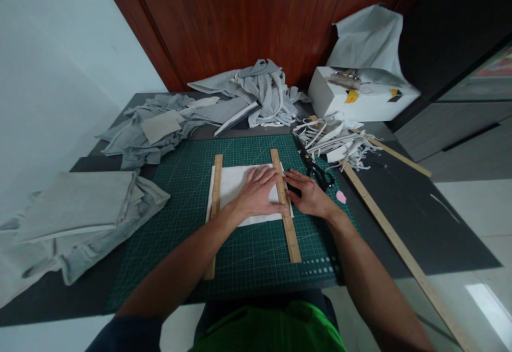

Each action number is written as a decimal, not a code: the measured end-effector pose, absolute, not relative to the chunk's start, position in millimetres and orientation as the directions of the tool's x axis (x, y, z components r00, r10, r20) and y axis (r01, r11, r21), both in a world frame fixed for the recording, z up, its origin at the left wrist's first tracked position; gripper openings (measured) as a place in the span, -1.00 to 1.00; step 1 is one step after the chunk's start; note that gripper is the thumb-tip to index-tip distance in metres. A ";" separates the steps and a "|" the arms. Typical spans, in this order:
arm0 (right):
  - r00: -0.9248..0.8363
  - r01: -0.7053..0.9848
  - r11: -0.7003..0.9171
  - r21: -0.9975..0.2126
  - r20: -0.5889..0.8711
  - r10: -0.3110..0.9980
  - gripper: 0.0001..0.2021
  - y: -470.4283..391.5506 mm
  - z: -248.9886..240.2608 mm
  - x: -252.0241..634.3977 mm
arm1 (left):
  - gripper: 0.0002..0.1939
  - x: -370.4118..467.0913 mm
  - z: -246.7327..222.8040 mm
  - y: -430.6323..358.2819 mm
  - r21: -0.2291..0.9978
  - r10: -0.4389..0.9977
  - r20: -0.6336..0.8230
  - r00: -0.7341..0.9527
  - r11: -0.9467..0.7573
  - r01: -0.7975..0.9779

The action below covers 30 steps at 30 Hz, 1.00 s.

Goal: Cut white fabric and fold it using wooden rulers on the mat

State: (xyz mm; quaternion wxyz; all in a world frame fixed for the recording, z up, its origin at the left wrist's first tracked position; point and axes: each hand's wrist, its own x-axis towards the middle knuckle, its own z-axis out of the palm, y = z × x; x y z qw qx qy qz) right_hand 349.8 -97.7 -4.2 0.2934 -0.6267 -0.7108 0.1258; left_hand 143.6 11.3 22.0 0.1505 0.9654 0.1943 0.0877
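Head view: two straight wooden rulers cross one white rectangular cloth. Left hand lies flat, thumb spread; right hand has fingers together, thumb apart.

Left hand lying palm down, fingers stretched forward, thumb out to the side. Right hand bending inward beside it, fingers curling. Both forearms converging from below.

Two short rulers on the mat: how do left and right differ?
The left ruler slants right at its far end; the right ruler slants left. The left forearm passes over the left ruler; the left hand rests on the right ruler. Both look wooden.
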 end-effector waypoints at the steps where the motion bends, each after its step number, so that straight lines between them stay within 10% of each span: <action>1: -0.043 0.817 0.185 -0.547 0.261 0.964 -0.49 -97.7 -4.0 349.7 | 0.01 143.7 22.4 10.6 0.323 0.402 0.111 0.909 -0.879 0.350; 30: -0.020 0.827 0.163 -0.537 0.261 0.965 -0.50 -96.2 -5.6 346.1 | -0.09 140.2 32.4 15.5 0.363 0.400 0.120 0.909 -0.870 0.335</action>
